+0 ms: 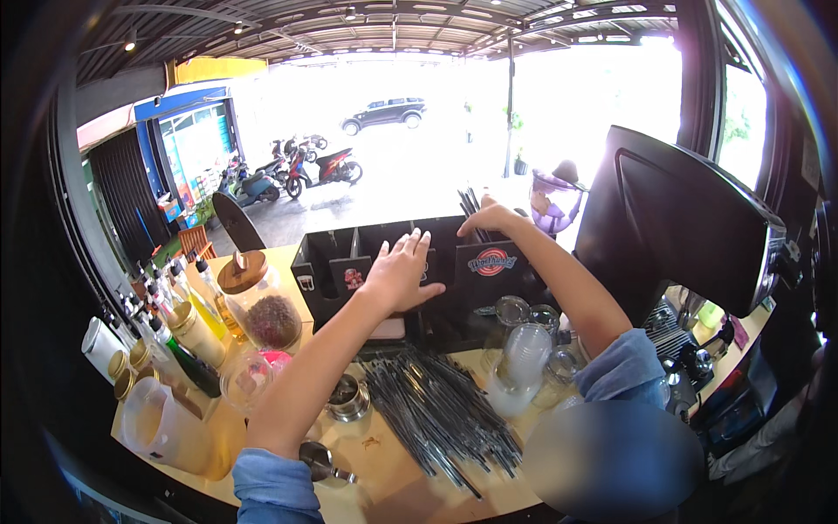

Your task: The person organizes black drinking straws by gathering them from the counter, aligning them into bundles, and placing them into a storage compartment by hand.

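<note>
My left hand [400,270] hovers palm-down with spread fingers in front of a black compartment organizer [321,288], holding nothing. At the organizer's right compartment is my right hand [492,217], bent at the wrist, beside several upright black straws [470,204]. Whether its fingers grip any straws cannot be made out. Below both arms, a large loose pile of wrapped black straws [438,409] lies across the wooden counter [386,488]. A small metal cup [347,398] stands left of the pile, and a metal pitcher [321,462] sits nearer to me.
At left stand pump bottles [186,360], a wooden-lidded glass jar [272,314] and a translucent plastic pitcher [163,426]. Clear plastic cups [524,357] crowd the right of the pile. A large black monitor [674,216] rises beyond my right arm. A blurred oval covers the lower right.
</note>
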Motion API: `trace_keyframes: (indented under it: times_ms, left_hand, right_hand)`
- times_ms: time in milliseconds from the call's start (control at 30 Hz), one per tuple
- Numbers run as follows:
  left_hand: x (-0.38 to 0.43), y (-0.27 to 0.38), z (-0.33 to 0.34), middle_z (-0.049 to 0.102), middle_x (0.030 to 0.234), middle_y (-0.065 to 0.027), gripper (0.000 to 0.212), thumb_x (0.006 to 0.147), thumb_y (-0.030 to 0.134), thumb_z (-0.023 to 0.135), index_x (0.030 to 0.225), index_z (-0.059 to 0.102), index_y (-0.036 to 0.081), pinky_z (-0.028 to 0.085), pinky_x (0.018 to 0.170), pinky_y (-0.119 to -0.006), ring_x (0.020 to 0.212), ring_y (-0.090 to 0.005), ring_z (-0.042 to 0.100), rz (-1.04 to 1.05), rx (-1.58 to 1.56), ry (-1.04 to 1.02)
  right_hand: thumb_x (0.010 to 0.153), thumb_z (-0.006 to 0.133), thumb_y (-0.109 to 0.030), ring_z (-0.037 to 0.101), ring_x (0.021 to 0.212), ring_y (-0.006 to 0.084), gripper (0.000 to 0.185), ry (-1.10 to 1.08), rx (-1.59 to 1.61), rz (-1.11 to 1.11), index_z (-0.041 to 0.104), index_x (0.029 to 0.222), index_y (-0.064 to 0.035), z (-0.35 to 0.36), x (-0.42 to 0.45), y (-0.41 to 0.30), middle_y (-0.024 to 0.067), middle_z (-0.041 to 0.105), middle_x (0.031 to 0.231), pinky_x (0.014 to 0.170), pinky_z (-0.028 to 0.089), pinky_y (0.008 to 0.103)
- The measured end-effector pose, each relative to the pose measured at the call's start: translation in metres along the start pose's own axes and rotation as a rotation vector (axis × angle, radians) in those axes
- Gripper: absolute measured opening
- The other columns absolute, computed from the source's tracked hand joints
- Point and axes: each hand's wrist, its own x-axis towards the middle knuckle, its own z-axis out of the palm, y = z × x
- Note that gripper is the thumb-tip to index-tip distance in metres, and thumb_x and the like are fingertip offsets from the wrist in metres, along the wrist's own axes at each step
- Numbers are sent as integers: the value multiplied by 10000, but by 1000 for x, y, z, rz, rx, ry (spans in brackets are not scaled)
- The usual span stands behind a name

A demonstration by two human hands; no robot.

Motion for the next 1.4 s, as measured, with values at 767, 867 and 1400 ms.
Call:
trace_keyframes:
  times_ms: [767, 867, 1400]
  left_hand:
    - [-183, 106, -64, 459, 1186, -239, 518, 810, 250, 542, 1197, 384, -55, 376, 925, -384, 1098, -357, 453, -63, -327, 178]
    - [-210, 105, -27, 477, 1160, -245, 533, 814, 266, 551, 1203, 381, -56, 380, 913, -383, 1079, -356, 472, -88, -500, 180]
    - [-225, 121, 120, 136, 1338, -346, 759, 843, 405, 490, 1290, 167, -116, 170, 1045, -380, 1288, -396, 142, -352, -854, 58]
  right_hand:
    - [653, 527, 2, 509, 921, 391, 403, 381, -95, -772, 408, 1027, 95, 112, -233, -25, 238, 450, 974, 773, 460, 409]
    - [711, 528, -52, 504, 942, 410, 411, 253, -63, -617, 420, 1080, 92, 149, -231, -2, 263, 470, 996, 832, 422, 425]
    - [753, 502, -558, 409, 1140, 371, 840, -36, -321, 190, 333, 1223, 117, 260, -127, 70, 258, 423, 1216, 952, 351, 397]
